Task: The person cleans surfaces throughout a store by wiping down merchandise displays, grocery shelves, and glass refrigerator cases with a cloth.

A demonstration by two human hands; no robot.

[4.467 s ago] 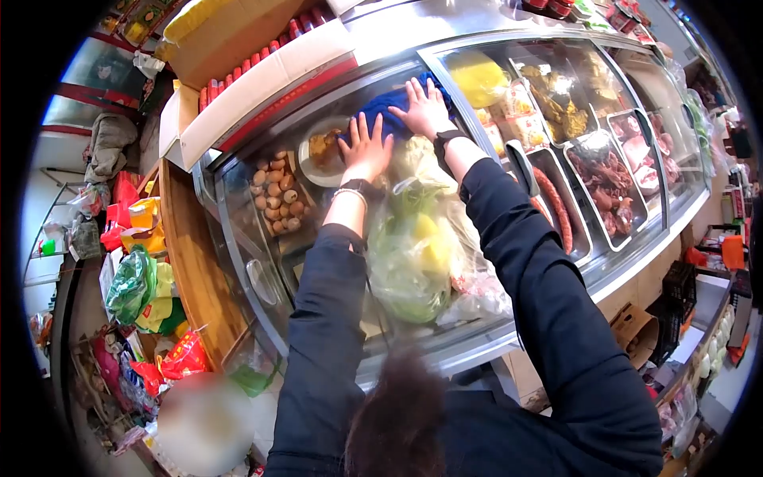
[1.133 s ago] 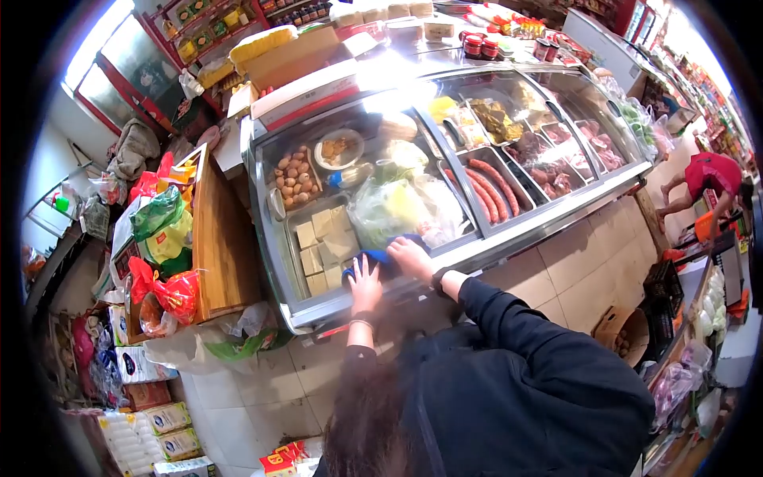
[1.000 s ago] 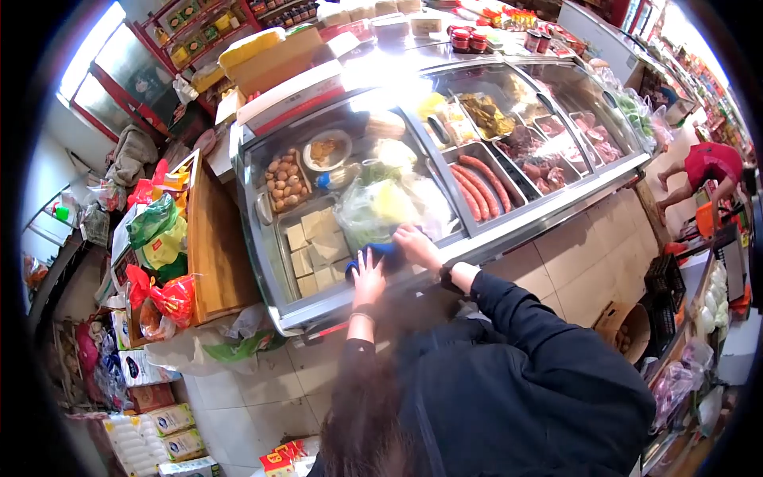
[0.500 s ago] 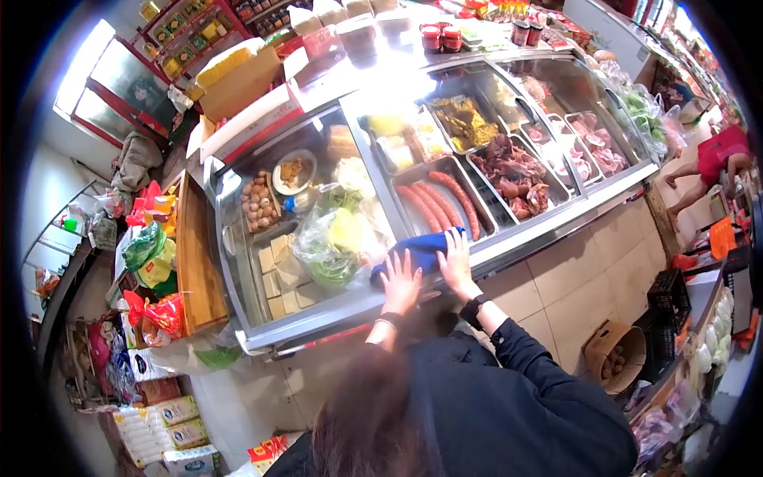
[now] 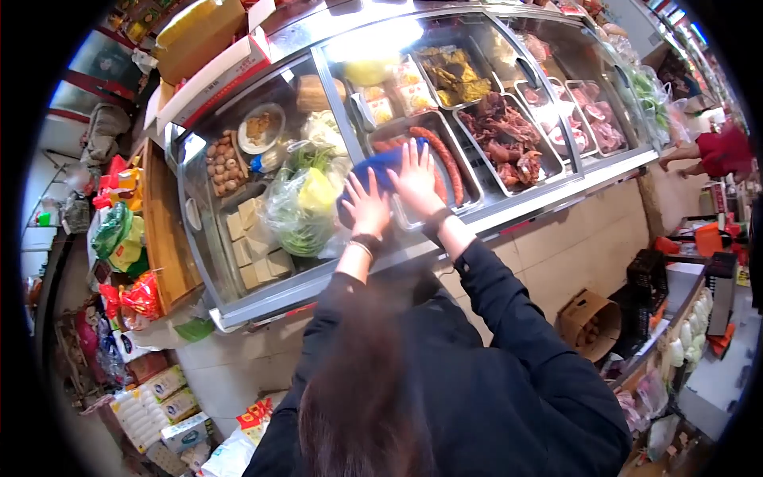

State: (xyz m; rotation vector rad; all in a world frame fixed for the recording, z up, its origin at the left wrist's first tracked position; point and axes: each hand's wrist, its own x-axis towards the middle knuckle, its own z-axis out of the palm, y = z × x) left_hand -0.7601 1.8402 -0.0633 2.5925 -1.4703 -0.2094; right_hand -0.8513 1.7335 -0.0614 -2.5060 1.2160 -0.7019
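A folded blue cloth (image 5: 373, 164) lies on the glass top of a display case (image 5: 262, 306). My left hand (image 5: 368, 208) presses flat on the cloth with its fingers spread. Beside it on the right, my right hand (image 5: 417, 184) is also open, fingers stretched forward over the cloth's right end. Under the glass near my hands are red sausages (image 5: 447, 163) in a metal tray and a clear bag of green vegetables (image 5: 298, 219). The palms hide part of the cloth.
Dark cured meat (image 5: 509, 143) and mushrooms (image 5: 225, 163) sit inside the case. A cardboard box (image 5: 586, 322) stands on the floor at right, near black crates (image 5: 648, 270). Packs of tissue (image 5: 147, 413) are stacked lower left. Another person in red (image 5: 723, 151) is at far right.
Both hands have slid the blue cloth forward, away from me, from the case's front edge further onto the glass. The view has also shifted.
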